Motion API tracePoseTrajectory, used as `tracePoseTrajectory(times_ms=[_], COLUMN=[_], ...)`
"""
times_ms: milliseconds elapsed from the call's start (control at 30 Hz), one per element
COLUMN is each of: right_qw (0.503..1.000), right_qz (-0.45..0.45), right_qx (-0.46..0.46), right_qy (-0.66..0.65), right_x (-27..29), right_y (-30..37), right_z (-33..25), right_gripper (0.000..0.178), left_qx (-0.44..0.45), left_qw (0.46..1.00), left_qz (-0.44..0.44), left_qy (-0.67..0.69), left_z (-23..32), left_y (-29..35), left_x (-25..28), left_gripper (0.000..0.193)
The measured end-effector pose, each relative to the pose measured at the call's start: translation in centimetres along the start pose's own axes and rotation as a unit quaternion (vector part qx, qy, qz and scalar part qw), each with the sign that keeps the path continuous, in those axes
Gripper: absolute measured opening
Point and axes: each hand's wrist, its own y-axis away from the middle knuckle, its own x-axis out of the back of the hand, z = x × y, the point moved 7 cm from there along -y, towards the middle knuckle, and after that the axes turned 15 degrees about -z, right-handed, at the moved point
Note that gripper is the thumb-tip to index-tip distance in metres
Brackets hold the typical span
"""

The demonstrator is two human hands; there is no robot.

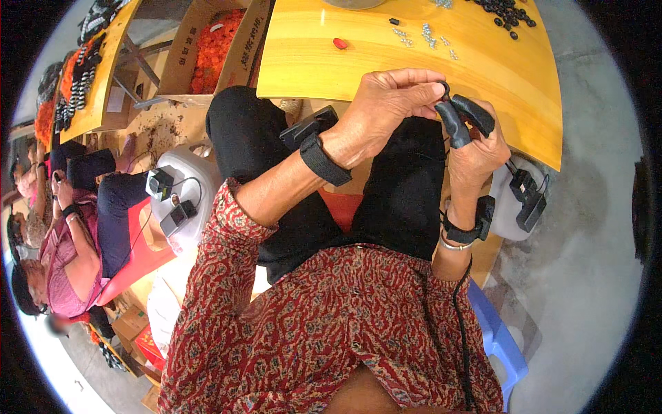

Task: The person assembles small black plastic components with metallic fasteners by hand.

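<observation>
Above the near edge of the yellow table, both of my hands are raised together. My left hand (396, 103) is closed, thumb and fingers pinching a small black ring-like end. That end meets a black two-armed piece (454, 124) with thick, smooth, curved arms, like a pair of handles; its exact kind I cannot make out. My right hand (480, 150) wraps round the lower part of this piece, its fingers partly hidden behind it. Black straps with small devices sit on both wrists.
On the yellow table (324, 69) lie a red cap-like piece (340, 43), silvery screws (429, 36) and black round parts (510, 17). A cardboard box (181, 65) of orange pieces stands left of it. Another person (76, 255) sits at left. A blue stool (498, 338) is at right.
</observation>
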Motion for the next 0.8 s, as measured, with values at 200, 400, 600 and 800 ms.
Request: tracePoseTrajectory(times_ms=[200,400,600,800], right_qw=[1.0,1.0,0.999,0.999], right_qz=[-0.007,-0.015,-0.005,-0.033], right_qx=[0.022,0.007,0.035,0.013], right_qy=[0.01,0.024,0.02,0.024], right_x=[0.1,0.2,0.6,0.7], right_y=[0.0,-0.1,-0.2,-0.2], right_z=[0.0,-0.3,-1.1,-0.9], right_gripper=[0.023,0.021,0.018,0.02], left_qx=[-0.02,-0.013,-0.004,0.018], left_qw=[0.999,0.998,0.999,0.998], left_qz=[0.003,0.009,-0.013,-0.031], left_qy=[-0.025,-0.055,-0.036,-0.058], left_z=[0.4,0.8,0.9,0.6], left_y=[0.0,0.1,0.1,0.1], left_x=[0.0,-0.2,-0.5,-0.1], left_gripper=[0.022,0.023,0.024,0.025])
